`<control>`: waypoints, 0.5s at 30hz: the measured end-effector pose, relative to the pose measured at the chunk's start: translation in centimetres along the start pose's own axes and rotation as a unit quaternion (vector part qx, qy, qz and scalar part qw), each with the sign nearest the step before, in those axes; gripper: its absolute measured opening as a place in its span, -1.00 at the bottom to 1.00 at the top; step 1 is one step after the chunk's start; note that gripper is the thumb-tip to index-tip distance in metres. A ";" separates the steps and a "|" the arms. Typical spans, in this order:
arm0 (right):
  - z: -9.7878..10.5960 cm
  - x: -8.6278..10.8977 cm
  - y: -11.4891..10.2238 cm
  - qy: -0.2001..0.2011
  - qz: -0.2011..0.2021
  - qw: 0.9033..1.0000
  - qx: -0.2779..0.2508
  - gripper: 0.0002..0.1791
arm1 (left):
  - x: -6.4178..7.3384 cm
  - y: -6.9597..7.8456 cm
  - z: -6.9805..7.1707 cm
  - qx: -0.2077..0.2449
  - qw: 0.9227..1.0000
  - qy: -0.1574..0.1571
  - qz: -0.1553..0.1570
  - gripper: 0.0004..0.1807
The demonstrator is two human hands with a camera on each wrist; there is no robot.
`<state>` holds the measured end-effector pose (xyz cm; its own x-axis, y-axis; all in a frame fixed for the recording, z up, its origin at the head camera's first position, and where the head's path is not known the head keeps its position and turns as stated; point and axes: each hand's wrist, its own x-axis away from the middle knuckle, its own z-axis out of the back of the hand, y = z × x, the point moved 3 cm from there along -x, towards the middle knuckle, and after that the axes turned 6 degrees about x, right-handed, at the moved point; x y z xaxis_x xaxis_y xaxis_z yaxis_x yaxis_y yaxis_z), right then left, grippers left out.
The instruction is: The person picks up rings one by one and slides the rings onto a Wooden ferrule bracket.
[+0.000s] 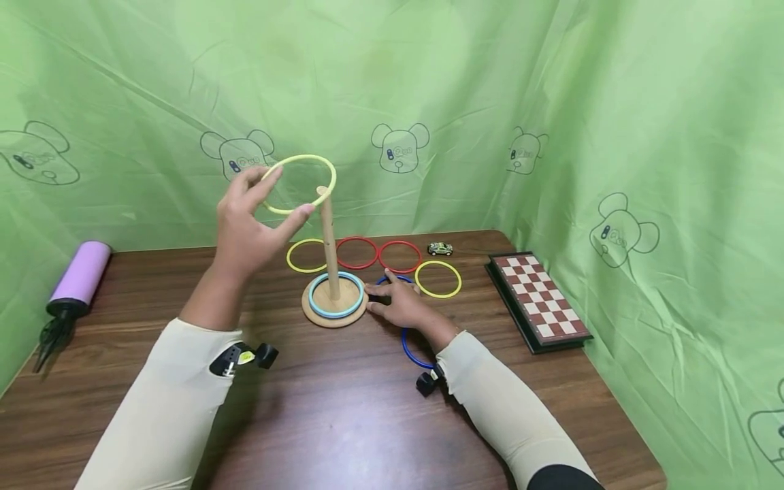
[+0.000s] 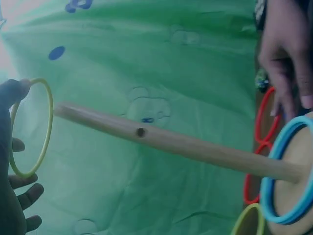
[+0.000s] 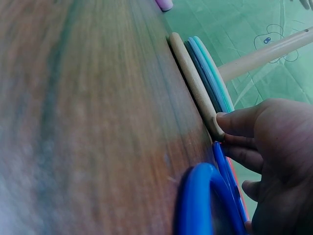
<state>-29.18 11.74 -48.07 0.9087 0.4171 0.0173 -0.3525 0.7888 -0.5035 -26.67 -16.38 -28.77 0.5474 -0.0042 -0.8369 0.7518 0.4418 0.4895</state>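
Observation:
My left hand (image 1: 248,221) pinches a yellow ring (image 1: 304,157) between thumb and fingers, at the top of a wooden peg (image 1: 329,238). In the left wrist view, the ring (image 2: 49,122) appears just beside the peg's tip. The peg stands upright on a round wooden base (image 1: 321,296), with stacked light blue rings (image 1: 335,315) around its foot. With thumb and fingertips, my right hand (image 1: 401,304) grips the base's right edge, as the right wrist view shows. Two blue rings lie by that hand, one partly behind it and one (image 1: 412,354) partly under the wrist.
Behind the base lie two red rings (image 1: 381,257) and a yellow ring (image 1: 289,257); another yellow ring (image 1: 459,286) lies to the right. A toy car (image 1: 439,249) and a checkered board (image 1: 542,299) are farther right. A purple hand pump (image 1: 82,272) lies at left.

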 end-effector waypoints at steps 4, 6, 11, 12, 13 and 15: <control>0.1 0.0 0.2 0.001 -0.003 1.000 0.001 -0.49 | 1.5 -1.1 -1.3 0.006 1.000 -0.008 0.005 -0.12; 0.1 0.0 0.2 0.001 -0.006 1.000 0.002 -0.49 | 2.4 -1.7 -1.8 0.005 1.000 -0.014 0.009 -0.09; 0.0 0.0 0.4 0.000 -0.006 1.000 0.002 -0.48 | 4.9 -3.3 -2.7 0.015 0.999 -0.026 0.042 -0.05; 0.0 0.0 0.4 0.000 -0.004 1.000 0.001 -0.48 | 5.4 -3.6 -2.8 0.016 0.998 -0.029 0.052 -0.05; 0.0 0.0 0.4 0.000 -0.003 1.000 0.000 -0.47 | 5.9 -3.8 -3.0 0.018 0.997 -0.031 0.061 -0.05; 0.0 0.0 0.3 0.001 -0.002 1.000 0.001 -0.47 | 6.7 -4.1 -3.4 0.017 0.996 -0.037 0.075 -0.04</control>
<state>-29.28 12.02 -48.21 0.9109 0.4123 0.0181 -0.3486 0.7922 -0.5010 -27.35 -15.20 -37.25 0.6797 -0.0064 -0.7335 0.6702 0.4119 0.6174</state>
